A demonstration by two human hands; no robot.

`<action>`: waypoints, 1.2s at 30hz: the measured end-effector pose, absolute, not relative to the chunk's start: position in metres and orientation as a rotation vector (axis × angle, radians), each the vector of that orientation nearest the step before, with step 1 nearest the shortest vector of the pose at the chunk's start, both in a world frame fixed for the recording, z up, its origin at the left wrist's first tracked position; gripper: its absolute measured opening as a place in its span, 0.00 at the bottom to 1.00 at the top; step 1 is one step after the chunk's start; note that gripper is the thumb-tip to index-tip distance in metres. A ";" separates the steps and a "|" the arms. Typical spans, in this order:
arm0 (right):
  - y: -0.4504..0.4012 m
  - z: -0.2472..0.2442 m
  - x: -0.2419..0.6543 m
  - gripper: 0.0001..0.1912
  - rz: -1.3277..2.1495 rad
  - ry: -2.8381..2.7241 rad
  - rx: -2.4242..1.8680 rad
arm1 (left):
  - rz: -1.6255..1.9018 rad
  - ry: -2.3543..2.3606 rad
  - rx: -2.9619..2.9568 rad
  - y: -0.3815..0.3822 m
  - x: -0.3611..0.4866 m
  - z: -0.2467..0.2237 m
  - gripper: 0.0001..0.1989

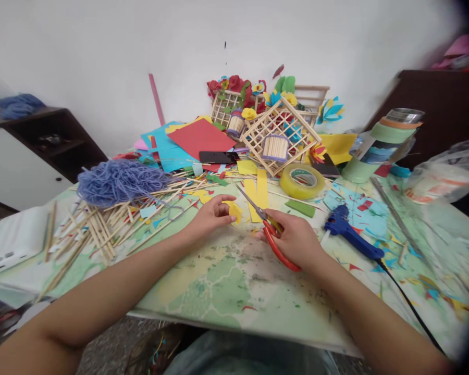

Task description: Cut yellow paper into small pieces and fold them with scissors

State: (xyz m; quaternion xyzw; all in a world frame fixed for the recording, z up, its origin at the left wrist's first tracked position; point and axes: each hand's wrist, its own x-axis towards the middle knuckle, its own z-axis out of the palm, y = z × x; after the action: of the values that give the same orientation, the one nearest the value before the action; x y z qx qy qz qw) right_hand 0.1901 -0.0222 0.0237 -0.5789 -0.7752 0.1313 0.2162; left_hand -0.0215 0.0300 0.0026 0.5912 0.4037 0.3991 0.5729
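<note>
Between the thumb and fingers of my left hand (pixel 213 217) is a small piece of yellow paper (pixel 235 212). My right hand (pixel 297 238) grips a pair of scissors (pixel 276 245) with red handles, its blades pointing up and to the left, just right of the paper. The blades look closed or nearly so. Yellow paper strips (pixel 262 188) lie on the table behind the scissors. A roll of clear yellow tape (pixel 287 182) and a green paper piece (pixel 300 209) rest beyond my right hand. To its right lies a blue glue gun (pixel 352 235).
Blue yarn (pixel 121 182) and loose wooden sticks (pixel 101 229) cover the left side, near a white box-shaped device (pixel 17 239). Stick lattices (pixel 279 136) with paper flowers, coloured sheets (pixel 201 138) and a black phone (pixel 219 157) sit at the back. A green bottle (pixel 379 148) stands back right.
</note>
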 end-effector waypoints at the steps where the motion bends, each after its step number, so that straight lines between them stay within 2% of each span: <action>1: -0.022 0.021 0.190 0.22 0.468 -2.087 -1.526 | 0.917 0.924 1.435 0.027 -0.020 0.002 0.29; 5: -0.024 0.010 0.184 0.24 0.802 -1.834 -1.283 | 0.768 0.797 1.587 0.011 -0.013 -0.004 0.38; 9: -0.025 0.005 0.177 0.26 0.945 -1.743 -1.215 | 0.646 0.762 1.660 0.000 -0.005 -0.008 0.38; 13: -0.024 0.005 0.175 0.26 0.922 -1.768 -1.210 | 0.637 0.766 1.660 -0.002 -0.005 -0.006 0.38; 22: -0.021 0.002 0.177 0.24 0.950 -1.676 -1.221 | 0.906 0.767 1.453 0.011 -0.009 -0.007 0.35; 32: -0.019 -0.005 0.175 0.22 0.901 -1.688 -1.195 | 0.891 0.790 1.308 0.006 0.000 -0.005 0.36; 36: -0.022 -0.001 0.177 0.21 0.770 -1.818 -1.249 | 0.944 0.795 1.259 0.009 -0.002 -0.004 0.35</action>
State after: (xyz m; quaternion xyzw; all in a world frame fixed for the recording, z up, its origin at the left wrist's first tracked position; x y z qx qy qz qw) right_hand 0.1772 -0.0221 -0.0007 -0.4920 -0.7160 0.3030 0.3918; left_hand -0.0019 0.0091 -0.0039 0.5510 0.3479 0.4131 0.6362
